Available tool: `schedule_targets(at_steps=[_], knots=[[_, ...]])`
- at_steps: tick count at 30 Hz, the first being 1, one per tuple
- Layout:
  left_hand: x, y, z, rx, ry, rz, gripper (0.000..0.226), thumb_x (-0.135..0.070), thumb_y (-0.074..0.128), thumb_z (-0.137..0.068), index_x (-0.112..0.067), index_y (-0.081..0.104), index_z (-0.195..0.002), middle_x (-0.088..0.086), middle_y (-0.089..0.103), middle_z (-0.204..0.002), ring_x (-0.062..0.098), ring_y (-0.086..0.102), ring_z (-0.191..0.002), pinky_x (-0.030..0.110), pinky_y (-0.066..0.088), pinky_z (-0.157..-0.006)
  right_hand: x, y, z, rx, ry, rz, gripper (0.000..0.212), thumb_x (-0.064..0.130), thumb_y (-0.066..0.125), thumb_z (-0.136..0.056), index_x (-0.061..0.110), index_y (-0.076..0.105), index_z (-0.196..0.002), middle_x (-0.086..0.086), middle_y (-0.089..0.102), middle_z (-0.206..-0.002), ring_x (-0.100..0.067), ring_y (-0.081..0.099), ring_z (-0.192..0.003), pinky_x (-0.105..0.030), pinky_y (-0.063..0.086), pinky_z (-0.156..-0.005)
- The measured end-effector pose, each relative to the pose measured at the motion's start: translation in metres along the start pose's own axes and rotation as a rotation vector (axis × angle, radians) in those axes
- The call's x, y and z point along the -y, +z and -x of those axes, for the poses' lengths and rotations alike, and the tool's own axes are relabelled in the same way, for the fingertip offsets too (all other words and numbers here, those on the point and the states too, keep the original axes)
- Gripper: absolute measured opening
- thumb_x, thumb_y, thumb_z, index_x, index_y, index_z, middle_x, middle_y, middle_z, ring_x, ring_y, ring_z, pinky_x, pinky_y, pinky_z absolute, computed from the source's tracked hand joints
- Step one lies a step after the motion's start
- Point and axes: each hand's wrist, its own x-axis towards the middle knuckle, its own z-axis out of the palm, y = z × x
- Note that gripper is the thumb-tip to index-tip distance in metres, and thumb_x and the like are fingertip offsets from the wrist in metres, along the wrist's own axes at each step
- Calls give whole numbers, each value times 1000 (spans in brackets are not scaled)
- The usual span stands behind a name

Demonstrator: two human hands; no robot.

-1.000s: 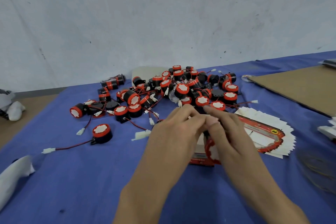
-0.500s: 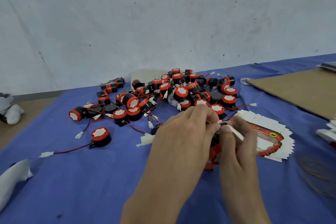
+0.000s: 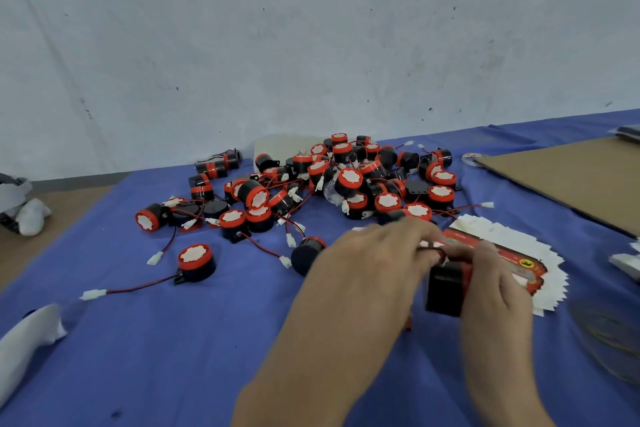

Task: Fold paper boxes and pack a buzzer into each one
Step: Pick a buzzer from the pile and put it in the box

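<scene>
My right hand [image 3: 493,284] grips a black buzzer [image 3: 446,291] just above the blue table cloth [image 3: 173,357]. My left hand [image 3: 374,270] is beside it, fingers curled and pinching the buzzer's red-and-black wire [image 3: 433,247] at the top. Under my hands only a red corner of a paper box [image 3: 408,322] shows. To the right lies a fanned stack of flat box blanks [image 3: 502,239], white with a red printed one on top. A big pile of black-and-red buzzers [image 3: 346,180] lies behind my hands.
Loose buzzers lie at the left [image 3: 195,262] and just left of my left hand [image 3: 306,253]. A brown cardboard sheet [image 3: 571,173] covers the right back. White cloth [image 3: 24,347] lies at the lower left, and a tape roll [image 3: 472,159] by the cardboard.
Both hands have shifted right and slightly nearer. The black buzzer now shows between them, and the red box that was under my fingers is almost wholly hidden.
</scene>
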Motion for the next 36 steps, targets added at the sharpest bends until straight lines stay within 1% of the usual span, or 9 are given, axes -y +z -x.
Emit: schedule_targets(at_steps=[4, 7, 13, 15, 19, 24, 28, 31, 36], knots=[[26, -10, 2, -137, -89, 100, 21, -55, 55, -88, -36, 64, -94, -19, 67, -82, 5, 64, -79, 27, 51, -64, 8, 3, 3, 87, 130, -67, 49, 34, 42, -97, 23, 74, -61, 4, 69, -64, -4, 62, -52, -14, 43, -40], [38, 8, 7, -74, -242, 309, 10, -49, 63, -90, -40, 67, -94, -18, 65, -74, 7, 61, -70, 15, 42, -59, 11, 3, 1, 140, 271, -243, 37, 34, 51, -85, 20, 68, -55, 4, 63, -59, -6, 58, -47, -18, 43, -38], [16, 61, 23, 84, -235, 303, 27, -36, 43, -100, -38, 62, -118, -15, 67, -93, -3, 60, -75, 15, 47, -70, 16, -12, -22, 55, 346, -595, 21, 26, 63, -83, 27, 67, -63, 8, 63, -59, -2, 60, -52, -10, 46, -59], [3, 73, 26, 102, -257, 326, 24, -31, 41, -102, -31, 61, -114, -8, 67, -91, 6, 60, -77, 22, 47, -70, 14, -18, -39, -77, 358, -498, 16, 28, 75, -69, 29, 60, -72, 14, 63, -57, 1, 61, -58, 1, 36, -73], [-19, 81, 28, 143, -433, 573, 19, -33, 47, -104, -33, 66, -105, -16, 69, -81, -1, 59, -66, 20, 51, -67, 14, -13, -31, -435, 59, -163, 59, 56, 31, -98, 30, 65, -58, 12, 63, -61, -6, 59, -63, -29, 47, -68], [-14, 82, 28, -28, -440, 539, 14, -33, 54, -100, -43, 57, -107, -27, 63, -94, -3, 62, -80, 18, 53, -70, -3, -11, -22, -267, -425, 329, 17, 53, 35, -98, 40, 40, -88, -4, 56, -94, -17, 54, -84, -27, 44, -69], [1, 81, 32, -101, -285, 272, 36, -35, 57, -97, -61, 33, -102, -41, 52, -97, -4, 58, -83, 16, 47, -63, -5, -4, -20, -140, -418, 352, 16, 53, 42, -95, 44, 49, -107, 0, 58, -102, -8, 60, -91, -23, 47, -77], [10, 80, 35, -55, -248, 216, 37, -56, 39, -93, -59, 26, -127, -27, 57, -105, -4, 58, -92, 11, 44, -72, -7, -2, -20, -62, -387, 425, 16, 51, 46, -95, 39, 57, -93, 7, 51, -99, 3, 56, -91, -6, 40, -72], [16, 78, 38, 7, -178, 292, 58, -59, 43, -90, -47, 25, -143, -26, 44, -119, -9, 44, -110, 15, 44, -89, -4, 3, -16, -62, -118, 149, 27, 43, 50, -101, 23, 56, -83, 13, 61, -80, 2, 56, -70, -12, 42, -62]])
